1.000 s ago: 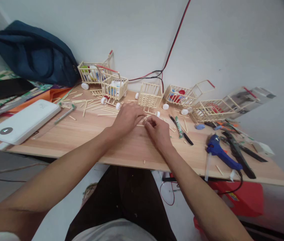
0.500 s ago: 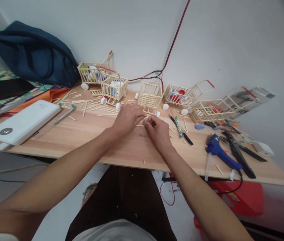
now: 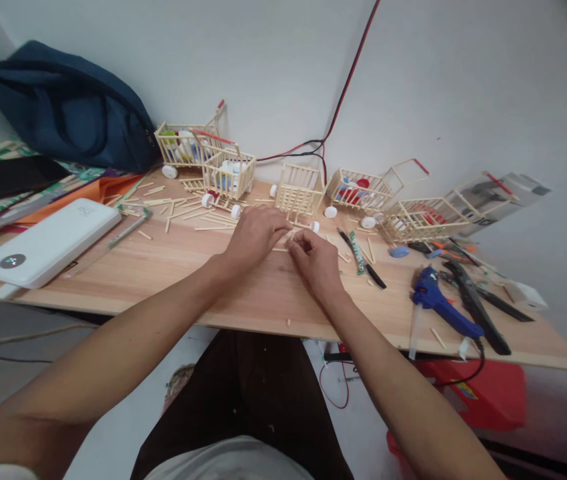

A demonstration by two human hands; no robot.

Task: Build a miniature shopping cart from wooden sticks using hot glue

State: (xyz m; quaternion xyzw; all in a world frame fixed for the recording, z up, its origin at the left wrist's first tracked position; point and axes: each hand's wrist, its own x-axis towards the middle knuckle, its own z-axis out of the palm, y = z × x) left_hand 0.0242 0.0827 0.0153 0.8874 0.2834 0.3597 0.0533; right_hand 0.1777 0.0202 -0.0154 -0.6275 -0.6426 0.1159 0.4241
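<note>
Both my hands meet over the middle of the wooden table, fingertips close together. My left hand [image 3: 262, 232] is closed in a pinch on a thin pale wooden stick [image 3: 280, 249], mostly hidden under the fingers. My right hand [image 3: 314, 255] pinches at the same spot, and what lies between its fingertips is too small to make out. Just behind them stands a miniature shopping cart [image 3: 299, 190] built of sticks, with white wheels. Loose sticks [image 3: 213, 229] lie to the left of my left hand. A black pen [image 3: 374, 276] rests right of my right hand.
More stick carts [image 3: 228, 175] with red handles stand along the wall, some holding coloured caps. At right lie a blue glue gun [image 3: 443, 303] and black-handled pliers [image 3: 478, 313]. At left are a white power bank [image 3: 48, 241] and a blue bag [image 3: 73, 110].
Almost nothing differs. My hands keep the same place, with only a slight shift of the right fingertips.
</note>
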